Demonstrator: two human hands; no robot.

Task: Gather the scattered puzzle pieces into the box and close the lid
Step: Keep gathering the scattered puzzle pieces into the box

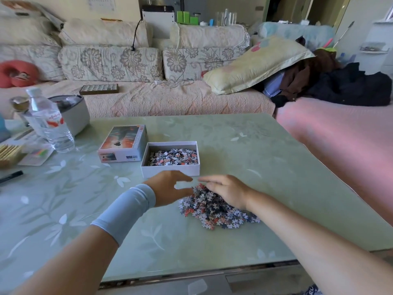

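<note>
Pink, white and navy puzzle pieces (214, 207) lie heaped on the tabletop (265, 158), closer to its near edge than its far one. The heap's long axis slants from just in front of the box (170, 168) back toward the near right corner.

The right hand (227, 191) rests on top of the heap, its fingers (208, 179) laid out loosely and holding nothing. The left hand (168, 188), with a pale blue sleeve (125, 213) on its wrist, flanks the heap's left end. Its thumb and fingers (182, 176) are spread apart in an empty curve.

The box stands open just beyond both hands, already partly filled, so I'd guess a scoop travels straight away toward the far edge. Its lid (122, 143) lies picture-up, touching or just beside the box's left wall.

A water bottle (50, 124) stands near the left edge, and a flowered sofa (148, 99) runs behind.
</note>
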